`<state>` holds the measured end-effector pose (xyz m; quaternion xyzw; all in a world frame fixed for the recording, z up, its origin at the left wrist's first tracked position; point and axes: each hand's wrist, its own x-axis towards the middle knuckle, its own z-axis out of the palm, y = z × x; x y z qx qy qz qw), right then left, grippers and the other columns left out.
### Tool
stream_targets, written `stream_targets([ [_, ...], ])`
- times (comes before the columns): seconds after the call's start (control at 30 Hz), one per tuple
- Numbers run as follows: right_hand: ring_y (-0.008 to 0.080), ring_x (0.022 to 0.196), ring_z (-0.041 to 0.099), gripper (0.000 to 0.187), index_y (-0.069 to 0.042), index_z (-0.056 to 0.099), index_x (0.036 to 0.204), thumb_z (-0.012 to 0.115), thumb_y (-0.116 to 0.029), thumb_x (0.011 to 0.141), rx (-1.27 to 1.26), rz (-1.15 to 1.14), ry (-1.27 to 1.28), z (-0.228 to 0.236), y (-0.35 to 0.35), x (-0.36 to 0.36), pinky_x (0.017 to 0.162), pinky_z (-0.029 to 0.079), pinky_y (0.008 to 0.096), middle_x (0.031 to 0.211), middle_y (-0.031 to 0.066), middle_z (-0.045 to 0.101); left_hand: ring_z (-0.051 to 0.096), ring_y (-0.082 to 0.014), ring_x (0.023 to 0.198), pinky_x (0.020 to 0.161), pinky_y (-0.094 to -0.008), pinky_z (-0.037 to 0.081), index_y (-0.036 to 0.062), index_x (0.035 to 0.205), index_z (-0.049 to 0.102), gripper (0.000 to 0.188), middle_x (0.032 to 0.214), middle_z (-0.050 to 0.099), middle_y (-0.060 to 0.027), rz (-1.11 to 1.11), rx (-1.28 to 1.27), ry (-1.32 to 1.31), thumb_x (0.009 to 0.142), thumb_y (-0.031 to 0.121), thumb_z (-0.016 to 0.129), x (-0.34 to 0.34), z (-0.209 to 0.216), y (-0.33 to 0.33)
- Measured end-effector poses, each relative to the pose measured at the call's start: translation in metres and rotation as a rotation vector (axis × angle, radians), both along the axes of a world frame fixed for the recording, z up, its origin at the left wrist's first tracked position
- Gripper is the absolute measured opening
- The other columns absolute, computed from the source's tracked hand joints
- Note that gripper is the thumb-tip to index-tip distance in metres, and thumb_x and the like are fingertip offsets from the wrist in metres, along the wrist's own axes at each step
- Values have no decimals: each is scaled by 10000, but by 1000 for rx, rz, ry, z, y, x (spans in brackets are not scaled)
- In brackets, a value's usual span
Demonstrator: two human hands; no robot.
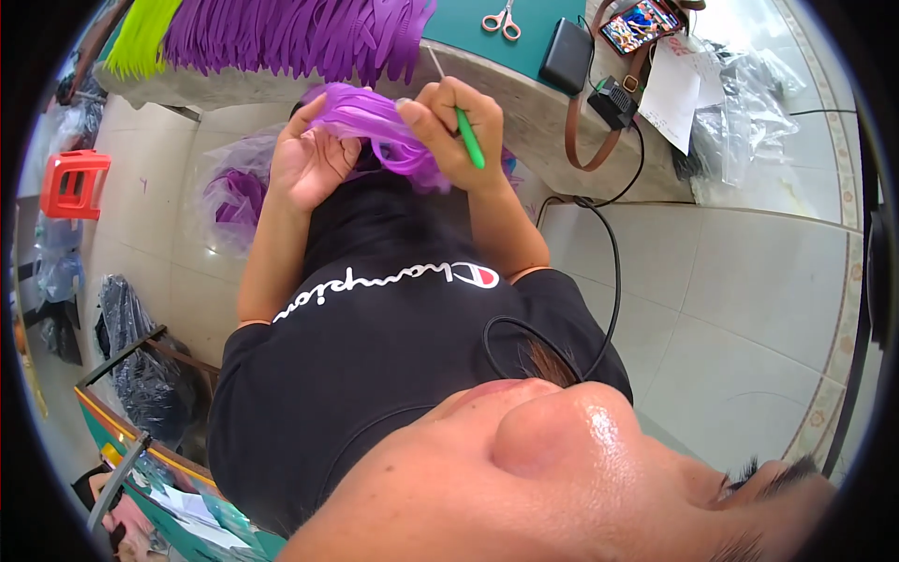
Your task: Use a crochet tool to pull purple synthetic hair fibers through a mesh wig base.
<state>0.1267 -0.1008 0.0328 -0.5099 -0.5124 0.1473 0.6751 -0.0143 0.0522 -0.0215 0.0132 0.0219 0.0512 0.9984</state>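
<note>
A bundle of glossy light purple strips [379, 120] is stretched between my two hands, above my lap. My left hand [314, 164] grips its left end with the fingertips, palm partly turned up. In the fist of my right hand [459, 126] is a thin tool with a green handle [471, 140]; its slim pale shaft points up toward the table edge. That hand also touches the right end of the bundle; whether it grips the strips is hidden. Just beyond my hands, rows of darker purple strips [290, 37] hang over the table's near edge.
Lime green strips [140, 37] lie at the table's far left. Scissors [502, 22], a black power bank [567, 56], a phone [641, 25], a brown strap [585, 155] and papers [670, 94] lie to the right. A red stool [75, 184] and a plastic bag [234, 201] are on the floor.
</note>
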Motion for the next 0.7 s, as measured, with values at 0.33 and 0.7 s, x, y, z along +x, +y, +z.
stream_targets([
  [0.33, 170, 796, 560, 368, 2, 516, 878, 516, -360, 948, 162, -149, 283, -27, -2, 30, 737, 462, 293, 945, 136, 575, 621, -171, 970, 842, -317, 516, -8, 1155, 578, 270, 1091, 632, -101, 469, 895, 249, 890, 48, 575, -4, 24, -34],
  [0.7, 199, 773, 651, 167, 49, 575, 945, 596, -112, 907, 27, 36, 397, -26, 4, -13, 724, 531, 309, 886, 145, 648, 636, -154, 916, 814, -287, 515, 1, 1149, 592, 300, 1043, 652, -90, 497, 1053, 313, 852, 11, 631, -9, 32, -46],
])
